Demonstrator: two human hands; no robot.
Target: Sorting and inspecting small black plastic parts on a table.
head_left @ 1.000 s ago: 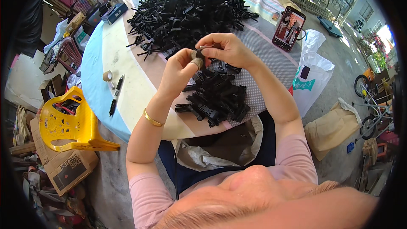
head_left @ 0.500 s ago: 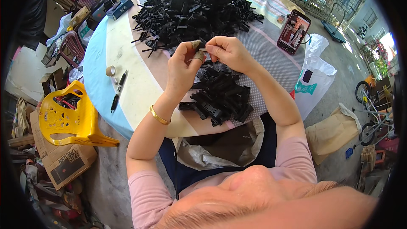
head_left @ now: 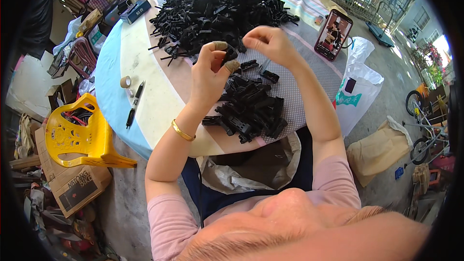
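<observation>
My left hand (head_left: 210, 71) is closed on a small black plastic part (head_left: 229, 56), held between the thumb and fingertips. Tan tape wraps the tips of that thumb and finger, and a gold bangle circles the wrist. My right hand (head_left: 271, 46) is up beside it, apart from the part, its thumb and fingers pressed together and slightly blurred. Whether anything is pinched there I cannot make out. Beyond both hands spreads a large heap of black plastic pieces (head_left: 212, 12). Nearer me lies a smaller pile of black parts (head_left: 253, 108), with a few loose ones at its far side.
The round table has a patterned cloth (head_left: 154, 87). A tape roll (head_left: 125, 82) and pen (head_left: 135, 104) lie left, a blue box (head_left: 136, 11) far left. A phone (head_left: 333, 35) stands right, near a white bag (head_left: 360, 87). A yellow chair (head_left: 92, 140) is left; an open sack (head_left: 251, 169) sits below the edge.
My right hand has separated from the left, moving up and to the right. My left hand keeps its place with the black part, its fingers now spread a little wider around it.
</observation>
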